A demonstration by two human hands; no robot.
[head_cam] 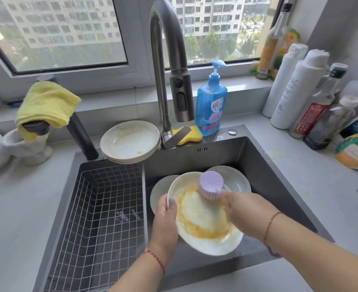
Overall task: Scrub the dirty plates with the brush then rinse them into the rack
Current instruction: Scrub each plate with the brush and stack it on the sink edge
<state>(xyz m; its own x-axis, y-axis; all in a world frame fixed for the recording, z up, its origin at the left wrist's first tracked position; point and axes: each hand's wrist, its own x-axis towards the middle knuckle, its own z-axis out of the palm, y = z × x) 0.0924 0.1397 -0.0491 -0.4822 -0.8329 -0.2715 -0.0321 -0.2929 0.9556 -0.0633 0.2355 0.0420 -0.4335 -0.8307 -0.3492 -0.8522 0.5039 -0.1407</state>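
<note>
While the dirty plate (203,218) is gripped at its nine o'clock rim by the left hand (166,216), thumb laid over the inner face, it is held tilted above the right basin of the sink (264,165). The purple brush (211,184) is grasped by the right hand (245,209), and its bristles are pressed against the plate near the one o'clock part of the rim. A ring of yellow-orange residue is seen around the plate's centre, thickest toward six o'clock. A red string bracelet is worn on each wrist.

Beneath the held plate, two more plates are lying in the basin: one (159,190) shown at its ten o'clock side, the other (235,178) at its one o'clock side. At nine o'clock from the hands, the left basin is filled by a wire rack (102,211), in which no plates are seen. At twelve o'clock, on the sink's back ledge, a stack of dirty plates (130,141) is set, smeared with yellow. Just beside it, toward three o'clock, the faucet (163,60) is mounted, with a yellow sponge (189,134) lying at its base and a blue soap bottle (211,102) standing next to that. A yellow cloth (47,104) is draped over a dark fixture at ten o'clock, and several bottles (300,89) are grouped on the counter at two o'clock.
</note>
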